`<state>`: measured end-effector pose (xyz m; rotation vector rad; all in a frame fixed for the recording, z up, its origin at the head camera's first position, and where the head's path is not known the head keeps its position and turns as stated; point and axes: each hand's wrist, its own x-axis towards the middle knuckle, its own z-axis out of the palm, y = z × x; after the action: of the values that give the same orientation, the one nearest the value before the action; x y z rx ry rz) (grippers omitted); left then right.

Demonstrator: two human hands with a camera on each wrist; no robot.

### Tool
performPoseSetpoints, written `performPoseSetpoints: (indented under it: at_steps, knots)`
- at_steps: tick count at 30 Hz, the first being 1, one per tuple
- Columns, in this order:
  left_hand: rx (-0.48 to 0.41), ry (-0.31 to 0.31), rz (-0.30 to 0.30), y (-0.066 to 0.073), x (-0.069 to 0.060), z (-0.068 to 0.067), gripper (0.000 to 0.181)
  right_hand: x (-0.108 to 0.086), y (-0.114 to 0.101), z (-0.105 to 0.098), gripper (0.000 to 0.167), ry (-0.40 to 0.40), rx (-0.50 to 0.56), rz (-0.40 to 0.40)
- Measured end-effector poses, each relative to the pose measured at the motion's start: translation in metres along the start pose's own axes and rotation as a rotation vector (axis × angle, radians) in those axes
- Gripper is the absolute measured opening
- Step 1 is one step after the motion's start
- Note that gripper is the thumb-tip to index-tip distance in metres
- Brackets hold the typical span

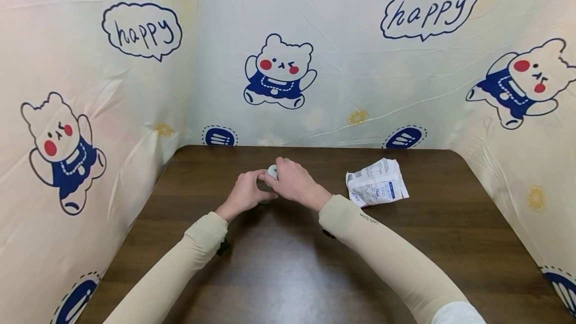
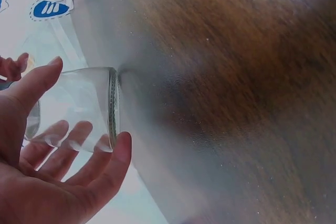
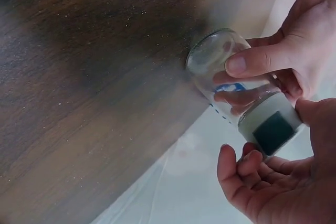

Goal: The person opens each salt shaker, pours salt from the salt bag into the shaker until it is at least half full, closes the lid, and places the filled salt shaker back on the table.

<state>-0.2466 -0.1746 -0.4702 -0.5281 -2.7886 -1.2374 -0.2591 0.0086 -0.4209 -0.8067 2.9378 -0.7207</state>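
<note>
A clear glass jar (image 2: pixel 79 95) is between both hands near the far middle of the table. My left hand (image 1: pixel 245 193) grips the jar's body, thumb on one side and fingers round the other. On the jar's neck sits a pale lid (image 3: pixel 269 124) with a dark square patch on its side. The fingers and thumb of my right hand (image 1: pixel 294 181) hold this lid. Through the glass I see left-hand fingers and no contents. Whether the jar's base touches the table cannot be made out.
A crumpled white printed packet (image 1: pixel 378 184) lies on the brown wooden table (image 1: pixel 288 274), to the right of the hands. Tiny pale specks dot the tabletop in the wrist views. Behind the table hangs a patterned curtain (image 1: pixel 342 79), which also encloses both sides.
</note>
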Motion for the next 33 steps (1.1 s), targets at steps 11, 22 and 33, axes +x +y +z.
performPoseSetpoints:
  at_steps: [11,22,33]
  knots:
    - [-0.010,-0.004,-0.002,-0.0007,0.0004,0.0004,0.057,-0.0013,0.0048,-0.0045,0.046,-0.068,-0.055,-0.148]
    - [-0.010,0.003,-0.015,0.0023,-0.0005,-0.0007,0.058,-0.0013,0.0055,-0.0050,0.054,-0.044,-0.001,-0.082]
    - [0.016,0.008,-0.013,0.0037,-0.0003,0.0015,0.058,-0.0024,0.0022,-0.0027,0.051,0.013,0.005,-0.012]
